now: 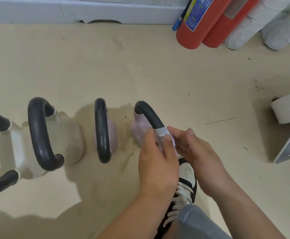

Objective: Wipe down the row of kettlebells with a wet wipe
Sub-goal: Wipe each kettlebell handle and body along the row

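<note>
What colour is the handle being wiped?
Black; the kettlebell handle shows best in the head view.

Kettlebell row (102, 131) on the floor (140, 75) — extinguisher (190, 37) behind, right.

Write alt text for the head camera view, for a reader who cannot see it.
A person's left hand wraps a wet wipe round the handle of the rightmost, pink kettlebell, the right hand touching the wipe. Three more kettlebells stand to its left on a beige floor; a red fire extinguisher stands by the wall.
</note>
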`<state>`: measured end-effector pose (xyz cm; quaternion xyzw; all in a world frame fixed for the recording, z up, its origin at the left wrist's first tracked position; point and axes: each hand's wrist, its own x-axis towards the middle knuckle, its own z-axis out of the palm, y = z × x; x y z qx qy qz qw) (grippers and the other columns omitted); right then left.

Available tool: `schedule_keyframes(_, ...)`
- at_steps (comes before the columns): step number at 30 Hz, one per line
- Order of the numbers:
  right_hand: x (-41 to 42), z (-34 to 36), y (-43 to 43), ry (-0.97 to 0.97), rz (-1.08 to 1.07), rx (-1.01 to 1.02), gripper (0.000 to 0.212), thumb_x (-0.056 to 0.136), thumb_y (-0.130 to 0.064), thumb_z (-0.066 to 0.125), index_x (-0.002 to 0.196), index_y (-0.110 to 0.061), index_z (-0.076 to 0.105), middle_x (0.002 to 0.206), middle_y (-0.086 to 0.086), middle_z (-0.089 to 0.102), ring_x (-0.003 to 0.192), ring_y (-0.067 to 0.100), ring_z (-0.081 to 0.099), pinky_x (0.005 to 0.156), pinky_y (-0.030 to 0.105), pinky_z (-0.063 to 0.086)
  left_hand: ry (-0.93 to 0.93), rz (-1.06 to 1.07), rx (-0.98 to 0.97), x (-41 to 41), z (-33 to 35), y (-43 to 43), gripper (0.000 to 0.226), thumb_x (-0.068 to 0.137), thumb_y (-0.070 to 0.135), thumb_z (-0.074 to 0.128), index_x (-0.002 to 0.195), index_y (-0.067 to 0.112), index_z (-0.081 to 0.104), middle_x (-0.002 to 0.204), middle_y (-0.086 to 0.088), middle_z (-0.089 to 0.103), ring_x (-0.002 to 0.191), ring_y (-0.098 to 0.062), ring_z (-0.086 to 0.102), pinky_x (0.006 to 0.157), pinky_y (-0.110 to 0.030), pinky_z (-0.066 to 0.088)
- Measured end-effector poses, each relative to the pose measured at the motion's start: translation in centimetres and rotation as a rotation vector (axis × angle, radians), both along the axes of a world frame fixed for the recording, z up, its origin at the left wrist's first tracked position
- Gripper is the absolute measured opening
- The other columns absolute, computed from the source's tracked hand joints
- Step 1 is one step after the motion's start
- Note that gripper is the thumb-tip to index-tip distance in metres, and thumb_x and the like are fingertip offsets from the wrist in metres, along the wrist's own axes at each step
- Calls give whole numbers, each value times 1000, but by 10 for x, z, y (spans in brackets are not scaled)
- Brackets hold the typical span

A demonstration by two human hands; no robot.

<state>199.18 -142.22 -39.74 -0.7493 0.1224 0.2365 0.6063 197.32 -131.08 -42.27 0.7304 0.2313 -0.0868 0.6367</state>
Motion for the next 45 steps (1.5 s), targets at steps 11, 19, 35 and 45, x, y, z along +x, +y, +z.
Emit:
schedule_keyframes(11,-33,-14,-14,8,55,65,46,111,-35,30,148,-31,57,146,-18,62,141,0,50,119,31,33,-187,-193,174,-30,-44,4,30,106,35,48,133,30,60,118,12,64,107,-8,62,90,-33,53)
schedule_keyframes(19,-20,-23,-6,11,-9,15,46,114,-23,29,131,-24,72,126,-5,76,126,10,66,110,30,48,-291,-386,423,-16,-59,19,23,103,24,49,111,9,64,93,4,52,79,-12,49,68,-28,41)
schedule_keyframes(35,-46,-11,-6,180,208,-73,42,109,-33,43,78,-37,70,79,-22,65,78,-5,60,76,9,43,-129,-410,374,-56,-51,13,23,98,17,50,116,17,66,84,9,51,77,-10,50,68,-23,43)
schedule_keyframes(45,-23,-13,-11,155,-342,-134,28,106,-16,55,97,-5,78,90,10,82,87,22,80,95,47,61,-80,-39,183,-10,-18,19,29,104,22,45,129,23,61,109,2,63,101,-18,62,87,-35,53)
